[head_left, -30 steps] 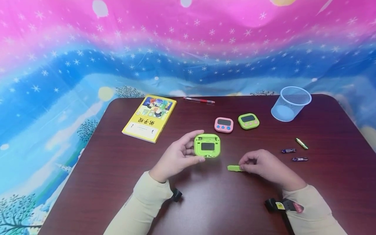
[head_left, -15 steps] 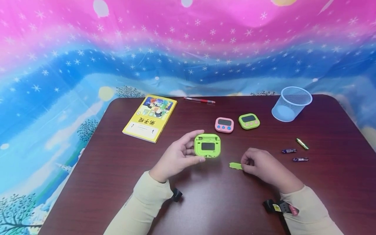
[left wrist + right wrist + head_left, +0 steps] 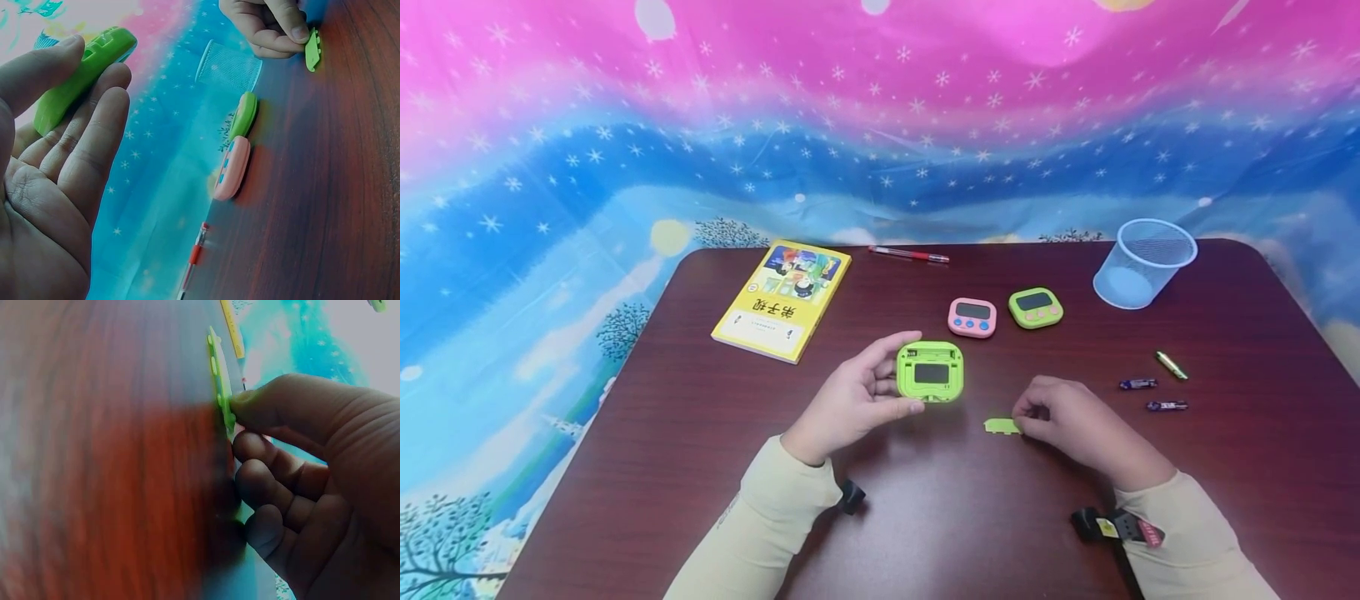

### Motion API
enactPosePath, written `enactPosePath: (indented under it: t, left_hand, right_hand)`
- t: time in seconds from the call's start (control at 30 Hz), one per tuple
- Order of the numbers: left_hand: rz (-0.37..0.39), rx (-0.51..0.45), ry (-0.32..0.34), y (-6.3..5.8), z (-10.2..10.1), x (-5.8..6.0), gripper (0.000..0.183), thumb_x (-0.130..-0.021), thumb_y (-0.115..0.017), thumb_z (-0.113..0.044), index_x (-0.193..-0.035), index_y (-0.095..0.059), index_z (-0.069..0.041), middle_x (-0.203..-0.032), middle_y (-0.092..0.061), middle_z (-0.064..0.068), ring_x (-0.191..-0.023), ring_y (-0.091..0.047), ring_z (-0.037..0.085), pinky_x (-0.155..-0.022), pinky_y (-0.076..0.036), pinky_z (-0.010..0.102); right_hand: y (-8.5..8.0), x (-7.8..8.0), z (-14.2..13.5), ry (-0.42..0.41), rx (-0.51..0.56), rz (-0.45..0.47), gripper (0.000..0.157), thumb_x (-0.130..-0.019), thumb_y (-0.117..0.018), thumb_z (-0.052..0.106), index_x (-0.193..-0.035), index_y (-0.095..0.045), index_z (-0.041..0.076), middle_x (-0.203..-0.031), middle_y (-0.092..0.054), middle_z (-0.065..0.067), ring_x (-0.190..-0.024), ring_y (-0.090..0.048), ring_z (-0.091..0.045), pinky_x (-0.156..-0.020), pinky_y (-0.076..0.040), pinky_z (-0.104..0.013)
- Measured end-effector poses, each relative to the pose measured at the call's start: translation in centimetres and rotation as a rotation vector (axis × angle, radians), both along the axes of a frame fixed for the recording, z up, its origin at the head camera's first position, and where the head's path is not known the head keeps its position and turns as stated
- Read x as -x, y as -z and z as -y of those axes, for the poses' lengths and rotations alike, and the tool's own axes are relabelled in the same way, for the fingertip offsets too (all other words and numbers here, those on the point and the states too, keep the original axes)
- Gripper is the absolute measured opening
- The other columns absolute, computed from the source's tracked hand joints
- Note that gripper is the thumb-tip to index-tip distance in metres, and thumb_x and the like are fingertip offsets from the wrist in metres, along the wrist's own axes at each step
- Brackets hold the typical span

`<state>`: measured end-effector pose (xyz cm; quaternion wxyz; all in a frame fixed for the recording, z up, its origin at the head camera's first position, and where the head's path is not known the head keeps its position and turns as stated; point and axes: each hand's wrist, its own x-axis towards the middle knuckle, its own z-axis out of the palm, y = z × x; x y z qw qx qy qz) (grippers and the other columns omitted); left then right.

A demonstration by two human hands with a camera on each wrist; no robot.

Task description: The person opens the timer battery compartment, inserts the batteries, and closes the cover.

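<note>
My left hand (image 3: 853, 400) grips a green digital timer (image 3: 930, 372) by its left side, thumb below and fingers above and behind. The timer's back faces me with its battery compartment uncovered, a dark rectangle at its middle. In the left wrist view the timer (image 3: 87, 78) shows edge-on between thumb and fingers. To the right, my right hand (image 3: 1071, 425) pinches one end of a thin green battery cover (image 3: 1000, 426), small tabs along its edge. The right wrist view shows that cover (image 3: 220, 381) between thumb and fingertips, close over the table.
A pink timer (image 3: 972, 318) and another green timer (image 3: 1036, 308) lie beyond my hands. Three batteries (image 3: 1167, 407) lie at the right, below a blue mesh pen holder (image 3: 1138, 271). A yellow book (image 3: 782, 302) and a red pen (image 3: 910, 254) lie at the back left.
My right hand has shifted slightly right with the battery cover, which has turned a little so its tabbed edge shows. The left hand and its timer have stayed in place.
</note>
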<state>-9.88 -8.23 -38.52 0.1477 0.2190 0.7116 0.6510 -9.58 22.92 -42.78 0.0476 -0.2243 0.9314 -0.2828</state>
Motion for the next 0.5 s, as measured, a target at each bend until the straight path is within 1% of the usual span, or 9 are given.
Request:
enactPosePath:
  t: [0.13,0.23,0.33,0.5]
  left_hand:
    - [-0.007,0.005,-0.003,0.0,0.0,0.1,0.078,-0.083,-0.079,0.005,-0.149,-0.044,-0.015,-0.129,-0.065,0.010,-0.105,-0.070,0.022,-0.090,-0.058,0.034]
    - [-0.014,0.007,-0.003,0.0,0.0,0.1,0.077,-0.083,-0.079,0.004,-0.149,-0.044,-0.015,-0.128,-0.066,0.010,-0.104,-0.070,0.022,-0.089,-0.059,0.034]
    - [-0.016,0.007,-0.003,0.0,0.0,0.1,0.077,-0.083,-0.079,0.004,-0.149,-0.044,-0.015,-0.127,-0.066,0.011,-0.104,-0.070,0.022,-0.089,-0.059,0.034]
    - [-0.008,0.009,-0.008,0.0,0.1,0.0,0.078,-0.083,-0.079,0.005,-0.149,-0.043,-0.015,-0.128,-0.066,0.011,-0.105,-0.070,0.022,-0.089,-0.058,0.034]
  right_hand:
    - [-0.1,0.0,-0.5,0.016,0.009,0.001,0.014,-0.083,-0.080,0.010,-0.082,-0.074,0.024,-0.080,-0.059,0.017,-0.073,-0.053,-0.004,-0.067,-0.050,-0.027]
    - [-0.5,0.1,-1.0,0.037,0.009,0.012,0.014,-0.084,-0.079,0.010,-0.086,-0.075,0.023,-0.083,-0.061,0.015,-0.076,-0.054,-0.006,-0.069,-0.052,-0.029]
    - [-1.0,0.1,-1.7,0.071,0.001,0.015,0.013,-0.084,-0.079,0.010,-0.090,-0.076,0.022,-0.085,-0.063,0.012,-0.077,-0.056,-0.009,-0.069,-0.052,-0.029]
    - [-1.7,0.3,-3.1,0.137,0.002,0.008,0.014,-0.084,-0.080,0.011,-0.096,-0.076,0.018,-0.089,-0.065,0.007,-0.078,-0.056,-0.013,-0.066,-0.051,-0.027]
